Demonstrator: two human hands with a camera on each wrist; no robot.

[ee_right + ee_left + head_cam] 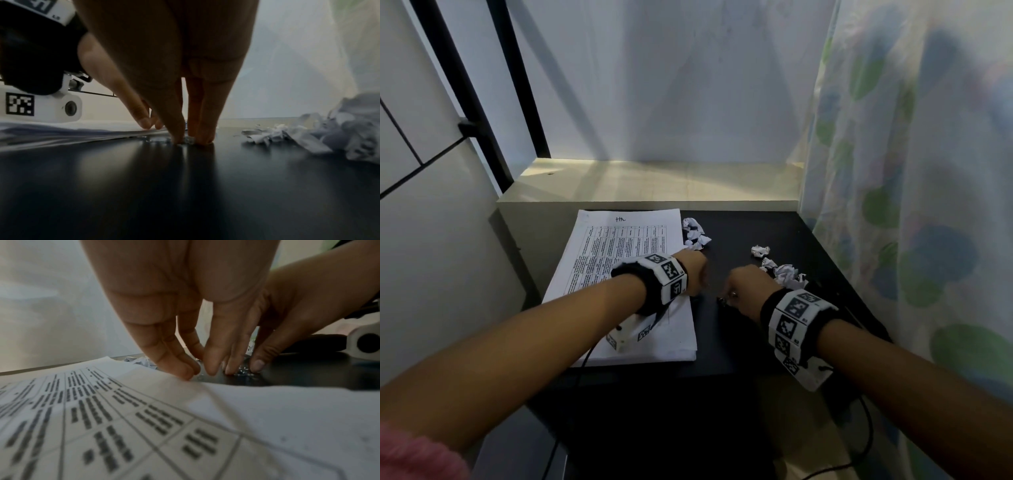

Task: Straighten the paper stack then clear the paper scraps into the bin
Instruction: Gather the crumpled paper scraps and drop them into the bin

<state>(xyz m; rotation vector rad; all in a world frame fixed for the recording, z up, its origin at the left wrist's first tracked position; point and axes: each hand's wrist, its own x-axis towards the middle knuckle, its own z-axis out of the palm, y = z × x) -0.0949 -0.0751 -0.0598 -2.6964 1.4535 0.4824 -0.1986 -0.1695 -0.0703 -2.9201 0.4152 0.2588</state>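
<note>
Both hands meet at the right edge of the paper stack point(626, 274) on the black table point(750, 335).
Left hand point(693, 274) touches the stack's edge with straight fingertips, holding nothing; right hand point(744, 287) presses straight fingertips onto the table, empty. Crumpled paper scraps point(787, 274) lie just beside the right hand, more scraps point(695, 233) beside the stack's far corner.

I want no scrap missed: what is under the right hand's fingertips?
Small shiny bits lie on the black table at the right hand fingertips; what they are is unclear, and anything beneath the fingertips is covered.
</note>
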